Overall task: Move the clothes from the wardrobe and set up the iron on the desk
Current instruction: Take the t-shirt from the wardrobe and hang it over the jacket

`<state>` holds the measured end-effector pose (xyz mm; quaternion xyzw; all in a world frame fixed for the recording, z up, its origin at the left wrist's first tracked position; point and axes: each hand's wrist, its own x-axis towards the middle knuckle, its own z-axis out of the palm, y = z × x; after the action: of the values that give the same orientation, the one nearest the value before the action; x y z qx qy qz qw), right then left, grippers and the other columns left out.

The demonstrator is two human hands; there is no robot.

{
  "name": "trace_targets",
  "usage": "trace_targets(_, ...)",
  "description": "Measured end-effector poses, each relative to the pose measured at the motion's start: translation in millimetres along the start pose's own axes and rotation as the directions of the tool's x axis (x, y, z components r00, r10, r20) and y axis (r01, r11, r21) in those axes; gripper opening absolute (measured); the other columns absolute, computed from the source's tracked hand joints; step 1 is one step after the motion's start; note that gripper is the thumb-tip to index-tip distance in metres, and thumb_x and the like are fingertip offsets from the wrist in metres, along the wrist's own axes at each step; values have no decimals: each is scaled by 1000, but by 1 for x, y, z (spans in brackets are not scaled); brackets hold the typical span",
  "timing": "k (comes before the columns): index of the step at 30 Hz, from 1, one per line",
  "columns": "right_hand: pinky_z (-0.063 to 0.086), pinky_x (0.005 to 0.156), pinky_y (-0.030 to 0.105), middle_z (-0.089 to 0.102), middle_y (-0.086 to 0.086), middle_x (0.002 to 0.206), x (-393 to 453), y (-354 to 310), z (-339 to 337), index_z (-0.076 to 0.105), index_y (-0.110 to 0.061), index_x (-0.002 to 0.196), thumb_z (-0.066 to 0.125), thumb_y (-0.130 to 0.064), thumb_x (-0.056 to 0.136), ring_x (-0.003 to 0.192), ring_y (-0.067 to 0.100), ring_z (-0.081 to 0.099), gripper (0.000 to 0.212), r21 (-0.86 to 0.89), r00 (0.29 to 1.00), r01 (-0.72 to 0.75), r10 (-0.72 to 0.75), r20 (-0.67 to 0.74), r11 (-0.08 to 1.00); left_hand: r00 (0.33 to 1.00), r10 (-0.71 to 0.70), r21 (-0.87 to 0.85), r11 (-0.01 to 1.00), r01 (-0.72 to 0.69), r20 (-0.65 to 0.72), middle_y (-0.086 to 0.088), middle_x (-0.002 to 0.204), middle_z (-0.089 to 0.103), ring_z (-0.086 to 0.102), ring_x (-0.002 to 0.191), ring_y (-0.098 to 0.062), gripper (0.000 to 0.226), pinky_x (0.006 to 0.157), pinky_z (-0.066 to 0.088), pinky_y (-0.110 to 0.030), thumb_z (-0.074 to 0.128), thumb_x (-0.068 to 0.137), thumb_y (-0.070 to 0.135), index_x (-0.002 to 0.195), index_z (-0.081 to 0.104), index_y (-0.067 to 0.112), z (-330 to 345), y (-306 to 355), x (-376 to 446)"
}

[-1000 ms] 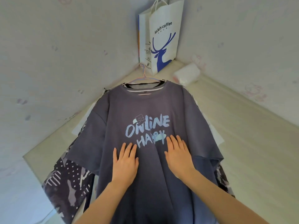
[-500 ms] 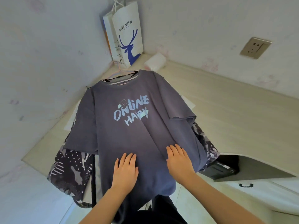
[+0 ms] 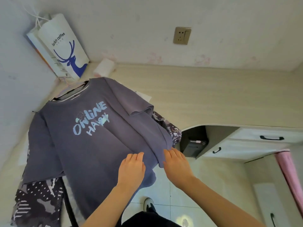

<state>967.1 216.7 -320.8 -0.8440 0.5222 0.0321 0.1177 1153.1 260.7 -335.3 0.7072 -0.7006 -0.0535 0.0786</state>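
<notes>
A grey-blue T-shirt (image 3: 91, 145) printed "ONLINE HAPPY" lies on a pink hanger (image 3: 65, 86) across the left end of the pale wooden desk (image 3: 205, 99). Its lower part hangs over the desk's front edge. Under it lies a dark patterned garment (image 3: 37, 205), showing at the lower left and at the right sleeve. My left hand (image 3: 131, 169) rests flat on the shirt near its hem. My right hand (image 3: 177, 164) rests flat beside it, fingertips touching a fold at the shirt's right side. No iron is in view.
A white paper bag (image 3: 65, 46) with a blue deer stands in the desk's back left corner, with a white tissue pack (image 3: 105, 68) beside it. A wall socket (image 3: 182, 35) is above the desk. Drawers (image 3: 262, 141), a black computer tower (image 3: 195, 143) and a pink cloth (image 3: 290, 174) are at right.
Both hands have slid down the shirt from the print to near the hem. The view has swung right, bringing in the socket, drawers and floor.
</notes>
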Motion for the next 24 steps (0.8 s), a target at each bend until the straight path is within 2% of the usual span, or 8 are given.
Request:
trace_targets(2,36,106,37,56,6,129,-22,15,-4,48,-14,132,63,-26,87,122,28,50,49,15,999,-49,48,9,999,998,69,19,997,-69,13,3,74,68,65,70,-18,41,53,52,-28,84,60,17,98,70,13,0,22,6)
trace_targets(4,26,112,36,47,7,140,-47,32,-8,39,-13,139,48,-28,97,131,28,39,46,38,991,-128,130,-39,991,991,131,13,991,-131,29,2,77,69,64,71,-20,39,54,52,-31,83,63,18,99,70,13,0,48,8)
trace_targets(6,18,115,36,36,7,148,-76,49,-14,29,-13,145,36,-32,101,139,26,28,48,63,976,-211,213,-36,975,977,208,-6,978,-208,40,2,79,68,64,73,-20,35,54,52,-31,81,66,19,99,69,13,1,79,5)
trace_targets(8,16,116,35,34,7,150,-106,66,-13,26,-12,147,33,-32,102,141,26,25,49,78,963,-266,269,-30,961,958,283,-37,959,-281,48,3,80,67,63,76,-20,32,56,51,-31,78,70,18,100,68,13,2,113,-1)
trace_targets(11,31,110,37,52,9,137,-155,88,-5,43,-9,138,48,-31,97,132,28,43,47,90,928,-359,365,-69,929,924,377,-77,925,-372,68,2,84,69,64,79,-18,35,59,51,-29,78,70,18,103,69,13,4,165,-18)
trace_targets(14,51,90,35,69,4,108,-205,110,1,65,-10,115,74,-34,78,106,25,64,45,101,874,-462,472,-114,881,876,471,-99,881,-462,106,3,87,71,65,81,-16,39,62,53,-27,81,69,21,105,69,13,7,216,-42)
trace_targets(18,54,86,35,71,3,101,-269,135,4,68,-9,110,79,-34,71,100,25,67,47,111,813,-546,558,-168,830,823,544,-164,838,-521,162,5,102,70,63,94,-15,36,73,52,-27,70,82,24,116,65,15,16,275,-76)
trace_targets(24,51,90,37,69,4,106,-376,176,16,66,-9,112,79,-35,71,104,26,65,51,129,685,-692,703,-192,710,690,703,-223,711,-668,175,6,124,61,54,114,-14,38,91,45,-26,49,95,28,131,53,17,34,378,-129)
